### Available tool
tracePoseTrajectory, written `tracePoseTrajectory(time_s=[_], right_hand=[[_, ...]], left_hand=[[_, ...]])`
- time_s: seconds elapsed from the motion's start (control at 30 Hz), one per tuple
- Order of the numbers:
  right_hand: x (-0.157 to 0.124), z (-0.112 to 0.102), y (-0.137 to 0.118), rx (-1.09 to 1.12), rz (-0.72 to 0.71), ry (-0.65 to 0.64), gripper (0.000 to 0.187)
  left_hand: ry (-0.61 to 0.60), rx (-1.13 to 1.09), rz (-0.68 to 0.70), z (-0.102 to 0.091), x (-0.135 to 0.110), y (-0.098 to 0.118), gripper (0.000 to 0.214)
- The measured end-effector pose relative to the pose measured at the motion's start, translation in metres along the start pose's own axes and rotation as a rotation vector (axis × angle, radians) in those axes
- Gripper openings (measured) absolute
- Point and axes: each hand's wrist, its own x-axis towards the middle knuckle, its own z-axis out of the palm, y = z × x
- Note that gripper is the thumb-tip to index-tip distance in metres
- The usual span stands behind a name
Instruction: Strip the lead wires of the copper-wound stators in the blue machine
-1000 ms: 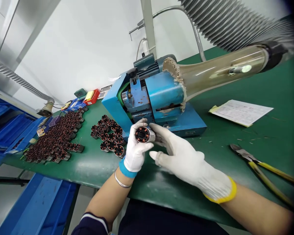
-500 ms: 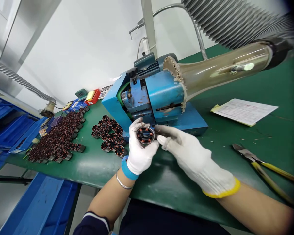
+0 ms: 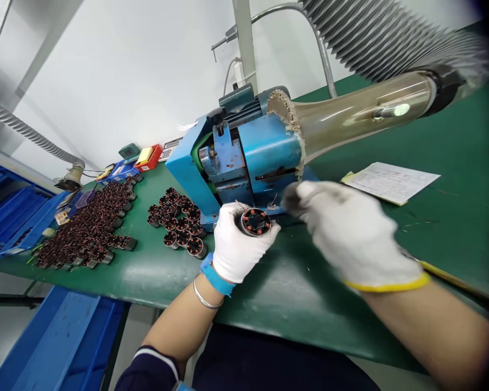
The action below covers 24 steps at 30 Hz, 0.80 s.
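My left hand [image 3: 237, 247], in a white glove with a blue band at the wrist, is wrapped around a motor stator [image 3: 256, 222]. The stator's round end with copper windings faces up at me, and thin wire ends stick out beside it. To its right, apart from it, is my right hand [image 3: 346, 233] in a white knit glove with a yellow cuff. Motion smears its dark-stained fingertips, so whether they hold anything is unclear. Just behind both hands stands a blue belt machine [image 3: 273, 144]. Several more stators [image 3: 182, 224] stand grouped left of my left hand.
A large pile of wound stators [image 3: 85, 228] covers the left of the green table [image 3: 167, 279]. A clear suction duct [image 3: 358, 117] leads right from the machine. A paper sheet [image 3: 391, 183] lies at right. Yellow-handled cutters [image 3: 452, 278] are partly hidden behind my right wrist.
My right hand has drawn away from the stator, up and to the right. My left hand still holds the stator, now slightly farther right. The view has shifted a little.
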Motion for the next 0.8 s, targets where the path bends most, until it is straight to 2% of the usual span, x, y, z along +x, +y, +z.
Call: tracePoseTrajectory(time_s=[0.03, 0.1, 0.2, 0.43, 0.6, 0.8], right_hand=[[-0.006, 0.008, 0.001, 0.062, 0.078, -0.079, 0.039], [-0.018, 0.026, 0.004, 0.184, 0.071, -0.198, 0.056], [-0.022, 0.041, 0.01, 0.266, 0.033, -0.212, 0.064], [0.001, 0.038, 0.002, 0.352, 0.006, -0.196, 0.06], [0.0, 0.036, -0.005, 0.451, 0.035, -0.219, 0.053], [0.002, 0.035, -0.001, 0.532, 0.058, -0.189, 0.052]], left_hand=[[-0.004, 0.008, -0.03, 0.001, 0.002, 0.0, 0.049], [-0.024, 0.026, -0.056, 0.002, 0.007, 0.001, 0.05], [-0.038, 0.081, -0.031, 0.004, 0.015, 0.003, 0.053], [-0.058, 0.207, 0.003, 0.014, 0.035, 0.008, 0.041], [-0.095, 0.257, -0.029, 0.016, 0.042, 0.016, 0.039], [-0.186, 0.279, -0.039, 0.021, 0.047, 0.026, 0.036]])
